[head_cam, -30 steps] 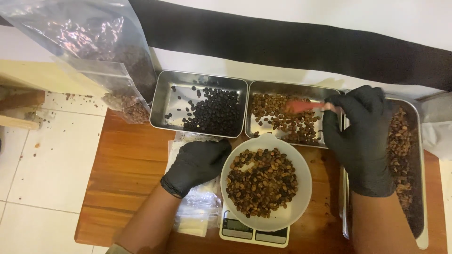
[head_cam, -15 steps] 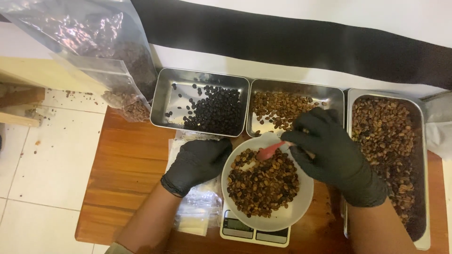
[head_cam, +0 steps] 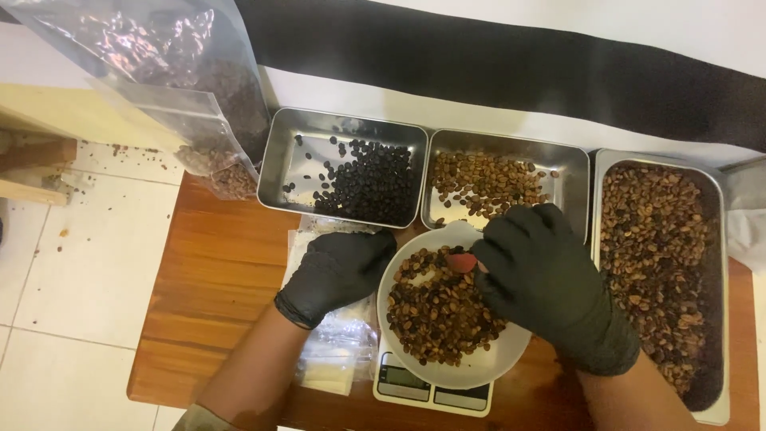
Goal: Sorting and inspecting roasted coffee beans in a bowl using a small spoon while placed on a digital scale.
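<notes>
Nearest, at six o'clock: a small flat digital kitchen scale [head_cam: 432, 389] bearing a round white plastic bowl [head_cam: 487, 367], roughly half full of mixed light- and dark-brown roasted coffee beans [head_cam: 439, 311]. The black-gloved right hand [head_cam: 546, 283] overhangs the bowl's two-o'clock rim, fingers curled shut around a small red-orange scoop [head_cam: 461, 261], of which only a short end shows; the scoop lies at nine o'clock from that palm, its long axis seemingly running left to right, tip over the beans. How firm the grip is cannot be told. The black-gloved left hand [head_cam: 339, 270] rests at the bowl's ten-o'clock rim, fingers loosely bent and steadying it, nothing enclosed; beneath it lie clear plastic pouches [head_cam: 333, 351] on the brown wooden table [head_cam: 215, 279]. The right hand is plainly the nearer to the scoop. Farther, at twelve o'clock: a rectangular steel tray [head_cam: 499, 144] thinly covered with light-brown beans. At eleven o'clock: a like steel tray [head_cam: 283, 168] with near-black beans heaped toward its right side. At three o'clock: a longer steel tray [head_cam: 718, 403] filled with mixed brown beans. Farthest, at ten o'clock: a large clear plastic bag [head_cam: 167, 88] holding dark beans.
</notes>
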